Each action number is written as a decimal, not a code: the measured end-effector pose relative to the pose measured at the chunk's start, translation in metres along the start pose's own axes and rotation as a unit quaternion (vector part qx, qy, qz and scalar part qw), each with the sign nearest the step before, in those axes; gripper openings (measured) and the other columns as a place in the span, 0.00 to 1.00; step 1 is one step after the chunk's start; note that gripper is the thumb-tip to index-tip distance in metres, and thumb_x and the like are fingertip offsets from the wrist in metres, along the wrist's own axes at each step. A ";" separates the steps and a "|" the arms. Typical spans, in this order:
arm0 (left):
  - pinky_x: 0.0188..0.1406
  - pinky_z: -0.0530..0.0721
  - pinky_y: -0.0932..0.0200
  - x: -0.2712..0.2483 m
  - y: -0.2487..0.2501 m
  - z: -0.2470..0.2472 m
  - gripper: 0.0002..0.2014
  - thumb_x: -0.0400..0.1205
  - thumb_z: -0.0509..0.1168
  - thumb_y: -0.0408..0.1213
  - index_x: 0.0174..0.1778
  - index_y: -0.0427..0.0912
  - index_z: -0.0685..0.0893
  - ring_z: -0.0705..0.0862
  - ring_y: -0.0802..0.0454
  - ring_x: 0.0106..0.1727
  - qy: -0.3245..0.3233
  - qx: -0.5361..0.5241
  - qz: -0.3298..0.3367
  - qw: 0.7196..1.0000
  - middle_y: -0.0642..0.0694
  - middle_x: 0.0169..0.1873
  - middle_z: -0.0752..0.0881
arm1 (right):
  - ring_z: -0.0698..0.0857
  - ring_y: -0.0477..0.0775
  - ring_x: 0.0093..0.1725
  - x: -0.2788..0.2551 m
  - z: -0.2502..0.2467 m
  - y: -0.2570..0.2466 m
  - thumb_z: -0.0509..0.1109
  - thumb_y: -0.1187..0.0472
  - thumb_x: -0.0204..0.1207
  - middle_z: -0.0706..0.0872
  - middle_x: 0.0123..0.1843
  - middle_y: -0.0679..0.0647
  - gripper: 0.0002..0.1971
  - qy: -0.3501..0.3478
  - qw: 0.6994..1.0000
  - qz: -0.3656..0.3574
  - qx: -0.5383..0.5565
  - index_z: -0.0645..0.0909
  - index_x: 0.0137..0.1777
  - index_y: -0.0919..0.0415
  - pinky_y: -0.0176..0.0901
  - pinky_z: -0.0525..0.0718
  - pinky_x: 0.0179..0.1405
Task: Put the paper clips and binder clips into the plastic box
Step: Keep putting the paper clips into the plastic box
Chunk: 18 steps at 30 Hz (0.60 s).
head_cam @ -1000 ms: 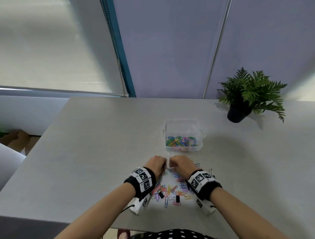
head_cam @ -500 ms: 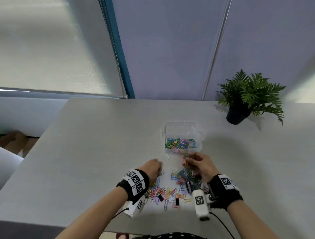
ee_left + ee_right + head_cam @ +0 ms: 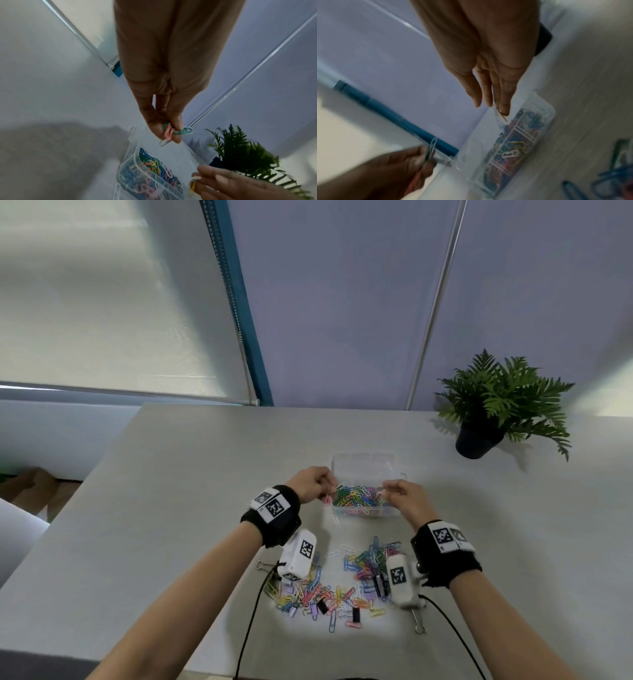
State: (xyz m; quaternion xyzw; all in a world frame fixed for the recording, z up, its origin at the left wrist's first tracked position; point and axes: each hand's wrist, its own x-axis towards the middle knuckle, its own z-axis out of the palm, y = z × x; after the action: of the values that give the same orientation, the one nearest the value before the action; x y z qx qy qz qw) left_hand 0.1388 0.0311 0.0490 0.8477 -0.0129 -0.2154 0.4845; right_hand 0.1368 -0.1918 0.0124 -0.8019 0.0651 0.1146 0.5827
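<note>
While over box (image 3: 363, 510): clip-pinching hands (image 3: 310, 483)

Setting: office or study room. Evidence: 1 plain grey table (image 3: 171, 491) set against a lilac partition wall (image 3: 342, 302); 1 roller blind (image 3: 102, 302) at upper left of the frame; 1 potted fern (image 3: 496, 405) at the table's far right; loose stationery clips (image 3: 325, 594) at lower centre.

Both forearms stretched forward, black wristbands with white coded tags on each. Left hand (image 3: 310, 486) raised, fingertips (image 3: 173, 133) pinched together, thumb against them. Right hand (image 3: 404, 497) level with it, fingers (image 3: 504, 106) pointing down, seemingly pinched too, though blurred.
</note>
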 end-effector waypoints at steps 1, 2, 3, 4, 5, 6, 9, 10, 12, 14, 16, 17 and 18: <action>0.29 0.80 0.75 0.005 0.004 0.002 0.14 0.80 0.61 0.22 0.34 0.45 0.75 0.81 0.62 0.29 0.012 0.014 0.002 1.000 0.47 0.31 0.82 | 0.84 0.58 0.55 -0.004 0.001 0.000 0.70 0.70 0.72 0.86 0.55 0.62 0.15 0.000 0.999 -0.009 -0.039 0.81 0.59 0.69 0.48 0.79 0.64; 0.27 0.79 0.77 0.010 0.007 0.006 0.13 0.79 0.61 0.21 0.34 0.43 0.76 0.80 0.60 0.29 0.024 0.031 0.006 0.999 0.46 0.31 0.82 | 0.84 0.55 0.55 -0.008 0.003 0.001 0.70 0.71 0.72 0.86 0.55 0.60 0.15 -0.001 0.998 -0.022 -0.062 0.81 0.59 0.68 0.44 0.78 0.62; 0.27 0.79 0.78 0.014 0.011 0.009 0.11 0.78 0.61 0.21 0.36 0.40 0.78 0.80 0.59 0.30 0.035 0.048 0.010 0.998 0.44 0.33 0.83 | 0.83 0.54 0.54 -0.013 0.006 0.001 0.69 0.71 0.72 0.86 0.56 0.60 0.15 -0.003 0.997 -0.033 -0.076 0.81 0.59 0.68 0.41 0.78 0.60; 0.27 0.78 0.78 0.019 0.014 0.012 0.07 0.78 0.61 0.20 0.40 0.35 0.81 0.79 0.57 0.31 0.041 0.070 0.013 0.997 0.41 0.37 0.84 | 0.84 0.54 0.55 -0.016 0.009 0.003 0.68 0.72 0.72 0.86 0.56 0.61 0.14 -0.004 0.995 -0.045 -0.085 0.82 0.58 0.67 0.39 0.78 0.58; 0.28 0.77 0.79 0.022 0.016 0.015 0.06 0.78 0.61 0.21 0.44 0.30 0.84 0.79 0.56 0.32 0.043 0.094 0.019 0.994 0.38 0.40 0.85 | 0.84 0.55 0.55 -0.020 0.011 0.004 0.67 0.73 0.72 0.86 0.56 0.62 0.14 -0.006 0.994 -0.052 -0.093 0.82 0.57 0.67 0.36 0.78 0.56; 0.29 0.77 0.80 0.025 0.016 0.016 0.08 0.79 0.61 0.22 0.47 0.28 0.85 0.80 0.55 0.32 0.040 0.115 0.023 0.992 0.35 0.43 0.86 | 0.83 0.55 0.55 -0.023 0.012 0.005 0.66 0.75 0.72 0.86 0.56 0.62 0.14 -0.005 0.993 -0.060 -0.097 0.82 0.56 0.67 0.31 0.77 0.52; 0.29 0.76 0.82 0.028 0.013 0.017 0.13 0.79 0.56 0.20 0.49 0.27 0.86 0.81 0.54 0.36 0.043 0.130 0.029 0.990 0.35 0.45 0.87 | 0.82 0.52 0.54 -0.033 0.014 0.004 0.63 0.77 0.72 0.86 0.55 0.59 0.14 0.008 0.992 -0.076 -0.102 0.82 0.55 0.67 0.32 0.75 0.54; 0.29 0.76 0.81 0.027 0.010 0.016 0.14 0.79 0.54 0.18 0.50 0.26 0.85 0.81 0.53 0.36 0.058 0.119 0.027 0.991 0.35 0.43 0.87 | 0.81 0.50 0.54 -0.036 0.014 0.003 0.63 0.77 0.73 0.86 0.55 0.58 0.14 0.012 0.991 -0.084 -0.102 0.82 0.55 0.67 0.34 0.74 0.56; 0.27 0.79 0.79 0.022 0.005 0.011 0.17 0.76 0.49 0.14 0.50 0.22 0.83 0.80 0.54 0.32 0.099 0.066 0.018 0.993 0.38 0.36 0.83 | 0.81 0.50 0.53 -0.040 0.017 0.001 0.61 0.78 0.72 0.86 0.54 0.58 0.14 0.020 0.989 -0.102 -0.104 0.82 0.53 0.66 0.35 0.75 0.57; 0.28 0.80 0.78 0.016 0.001 0.003 0.17 0.76 0.48 0.13 0.49 0.22 0.82 0.81 0.57 0.31 0.120 0.017 0.011 0.993 0.38 0.36 0.82 | 0.82 0.52 0.52 -0.043 0.022 -0.002 0.61 0.78 0.72 0.86 0.53 0.59 0.14 0.020 0.986 -0.127 -0.105 0.82 0.51 0.66 0.36 0.76 0.55; 0.29 0.81 0.77 0.003 -0.003 -0.007 0.14 0.78 0.52 0.15 0.49 0.25 0.82 0.83 0.63 0.29 0.121 0.000 0.018 0.992 0.39 0.38 0.83 | 0.82 0.51 0.51 -0.047 0.031 -0.005 0.62 0.77 0.73 0.86 0.50 0.58 0.12 0.003 0.982 -0.156 -0.111 0.82 0.50 0.66 0.30 0.76 0.51; 0.30 0.81 0.77 -0.006 -0.005 -0.012 0.12 0.80 0.53 0.18 0.49 0.27 0.82 0.84 0.64 0.29 0.115 0.009 0.024 0.993 0.41 0.38 0.84 | 0.82 0.50 0.49 -0.050 0.036 -0.007 0.63 0.77 0.73 0.86 0.50 0.57 0.11 -0.016 0.977 -0.173 -0.120 0.83 0.50 0.66 0.27 0.76 0.49; 0.31 0.81 0.77 -0.016 -0.009 -0.018 0.11 0.81 0.55 0.20 0.49 0.30 0.82 0.84 0.65 0.30 0.101 0.028 0.030 0.994 0.43 0.38 0.85 | 0.81 0.48 0.49 -0.054 0.042 -0.008 0.64 0.76 0.74 0.86 0.50 0.56 0.11 -0.048 0.970 -0.194 -0.137 0.83 0.51 0.65 0.27 0.76 0.49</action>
State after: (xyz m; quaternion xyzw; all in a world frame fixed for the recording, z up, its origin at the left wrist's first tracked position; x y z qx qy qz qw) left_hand 0.1289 0.0541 0.0550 0.8775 0.0043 -0.1134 0.4659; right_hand 0.0824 -0.1512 0.0213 -0.8650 -0.1356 0.0456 0.4810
